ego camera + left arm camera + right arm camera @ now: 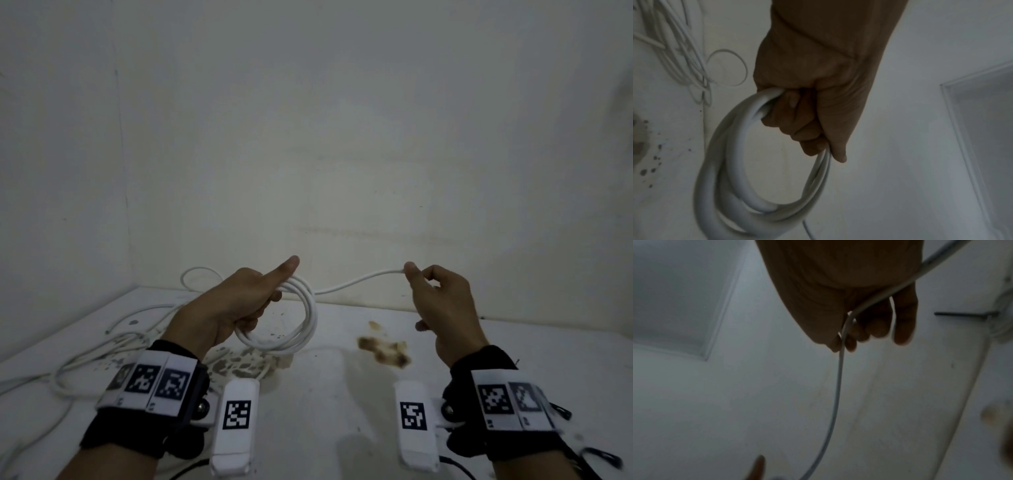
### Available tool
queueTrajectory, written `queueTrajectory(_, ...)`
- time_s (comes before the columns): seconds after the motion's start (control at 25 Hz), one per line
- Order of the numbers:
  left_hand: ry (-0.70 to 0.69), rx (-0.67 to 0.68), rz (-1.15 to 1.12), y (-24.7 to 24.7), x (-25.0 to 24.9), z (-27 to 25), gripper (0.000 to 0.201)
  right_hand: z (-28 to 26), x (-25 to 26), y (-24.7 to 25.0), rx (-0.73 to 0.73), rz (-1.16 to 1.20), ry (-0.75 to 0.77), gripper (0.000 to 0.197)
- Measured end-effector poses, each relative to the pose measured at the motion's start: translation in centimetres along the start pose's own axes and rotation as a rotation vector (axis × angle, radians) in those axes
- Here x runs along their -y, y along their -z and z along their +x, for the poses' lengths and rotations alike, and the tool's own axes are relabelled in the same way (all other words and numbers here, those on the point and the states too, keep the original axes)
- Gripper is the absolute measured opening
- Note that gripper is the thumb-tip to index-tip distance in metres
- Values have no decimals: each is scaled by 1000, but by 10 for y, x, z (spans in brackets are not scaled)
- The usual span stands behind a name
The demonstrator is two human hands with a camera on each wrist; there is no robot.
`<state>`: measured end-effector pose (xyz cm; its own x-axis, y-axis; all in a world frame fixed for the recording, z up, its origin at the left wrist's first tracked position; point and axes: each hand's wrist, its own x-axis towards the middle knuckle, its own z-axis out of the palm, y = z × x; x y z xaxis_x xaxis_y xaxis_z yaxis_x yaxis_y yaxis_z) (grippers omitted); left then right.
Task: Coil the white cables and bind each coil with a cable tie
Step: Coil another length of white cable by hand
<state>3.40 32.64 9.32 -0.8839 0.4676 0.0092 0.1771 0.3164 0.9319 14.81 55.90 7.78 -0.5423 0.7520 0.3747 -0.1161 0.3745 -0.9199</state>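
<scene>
Stained white counter below, left hand grips the springy, light cable coil; right hand pinches its free tail, best held near the end.

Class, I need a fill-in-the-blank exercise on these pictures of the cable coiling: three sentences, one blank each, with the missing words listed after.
1. The coil of white cable is gripped by the person's ____ hand.
2. The right hand pinches the cable's free end between ____ and forefinger.
3. More loose cables lie on the white surface on the person's ____ side.

Missing words: left; thumb; left
</scene>
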Motion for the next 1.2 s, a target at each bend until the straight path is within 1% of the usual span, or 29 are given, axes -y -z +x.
queueTrajectory(0.04, 2, 6, 29, -1, -1, -1, 66, 1, -3, 1, 35, -157, 25, 42)
queueTrajectory(0.12, 5, 52, 31, -2, -3, -3, 69, -2, -2, 0, 159, -444, 71, 34)
queueTrajectory(0.2, 7, 109, 13, -4, -7, -6, 70, -10, 3, -3, 335, -579, 62, 38)
queueTrajectory(0.24, 3, 128, 5, -5, -9, -7, 69, -16, 6, -6, 426, -631, 78, 42)
queueTrajectory(0.28, -1, 145, -15, -7, -11, -7, 68, -21, 6, -12, 510, -654, 130, 45)
queueTrajectory(0.32, -2, 163, -51, -10, -12, -8, 66, -25, 6, -18, 603, -638, 199, 46)
queueTrajectory(0.4, 8, 195, -122, -12, -14, -9, 65, -33, 2, -31, 824, -456, 304, 47)
queueTrajectory(0.44, 15, 202, -145, -12, -15, -10, 64, -35, 1, -35, 902, -334, 291, 51)
queueTrajectory(0.48, 23, 204, -172, -11, -15, -10, 64, -36, 1, -37, 934, -218, 236, 51)
queueTrajectory(0.52, 31, 203, -204, -9, -15, -10, 62, -34, 0, -36, 939, -119, 183, 46)
queueTrajectory(0.56, 38, 205, -237, -6, -14, -9, 60, -32, 0, -34, 928, -47, 151, 36)
queueTrajectory(0.6, 43, 212, -265, -4, -14, -9, 57, -31, 0, -32, 913, -5, 138, 26)
queueTrajectory(0.64, 44, 226, -283, -3, -14, -8, 55, -28, -2, -29, 905, 41, 129, 20)
queueTrajectory(0.72, 40, 252, -290, -3, -15, -8, 53, -25, -5, -27, 876, 124, 123, 21)
queueTrajectory(0.84, 33, 260, -248, -7, -17, -12, 51, -26, -1, -27, 797, 227, 39, 27)
queueTrajectory(1.0, 18, 238, -179, -15, -20, -14, 50, -32, 9, -27, 732, 177, 38, 33)
queueTrajectory(1.12, 26, 245, -164, -15, -20, -16, 50, -32, 11, -34, 657, 191, -53, 28)
queueTrajectory(1.2, 33, 259, -158, -11, -19, -17, 50, -32, 13, -35, 647, 188, -112, 28)
